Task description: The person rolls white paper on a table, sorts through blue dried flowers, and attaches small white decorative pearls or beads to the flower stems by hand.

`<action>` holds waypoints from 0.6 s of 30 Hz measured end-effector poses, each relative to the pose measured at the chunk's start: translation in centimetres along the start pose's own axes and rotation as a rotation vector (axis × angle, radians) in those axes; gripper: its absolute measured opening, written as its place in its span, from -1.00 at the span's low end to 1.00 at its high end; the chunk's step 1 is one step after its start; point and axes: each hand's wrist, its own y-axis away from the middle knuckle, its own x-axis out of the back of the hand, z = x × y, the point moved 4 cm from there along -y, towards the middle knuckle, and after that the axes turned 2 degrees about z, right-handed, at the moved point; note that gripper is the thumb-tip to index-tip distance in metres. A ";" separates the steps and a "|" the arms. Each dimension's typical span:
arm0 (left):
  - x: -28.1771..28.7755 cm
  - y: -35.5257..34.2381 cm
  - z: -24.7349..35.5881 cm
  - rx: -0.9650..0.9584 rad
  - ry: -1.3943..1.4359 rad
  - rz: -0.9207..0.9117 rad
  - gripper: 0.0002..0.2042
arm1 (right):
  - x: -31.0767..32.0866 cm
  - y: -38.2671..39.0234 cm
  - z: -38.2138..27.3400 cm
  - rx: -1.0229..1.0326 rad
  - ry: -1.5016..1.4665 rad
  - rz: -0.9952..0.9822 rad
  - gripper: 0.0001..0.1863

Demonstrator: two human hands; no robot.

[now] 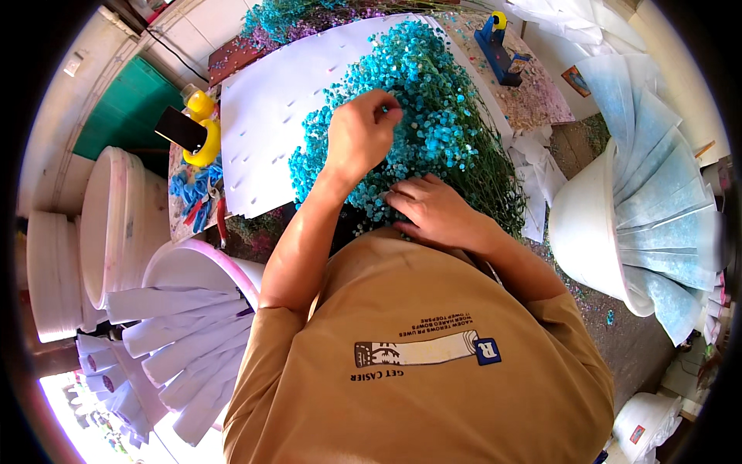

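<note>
A big heap of blue-dyed baby's breath lies across white paper sheets, its green stems spreading to the right and toward me. Above the middle of the blooms is my left hand, its fingers curled and thumb pressed in. A tiny blue speck shows at those fingertips; what they hold is too small to name. At the near edge of the heap my right hand rests on the lower blooms, fingers apart and slightly bent. Some of its fingertips sink among the flowers.
A blue tape dispenser stands back right; a phone leans on a yellow holder at left, near red-handled pliers. White buckets with wrapped bundles flank me: one left, one right. More dyed flowers lie behind.
</note>
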 end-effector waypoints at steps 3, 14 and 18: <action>1.5 0.1 -1.2 0.239 0.546 0.176 -0.83 | -0.1 0.1 0.2 -0.002 -0.016 0.019 -0.55; 0.0 1.7 -1.7 0.254 0.549 0.124 -0.80 | -0.3 0.1 0.3 0.001 -0.025 0.003 -0.55; 0.9 1.5 -1.2 0.449 0.978 -0.108 -0.77 | -0.4 0.1 0.3 -0.010 -0.019 0.003 -0.55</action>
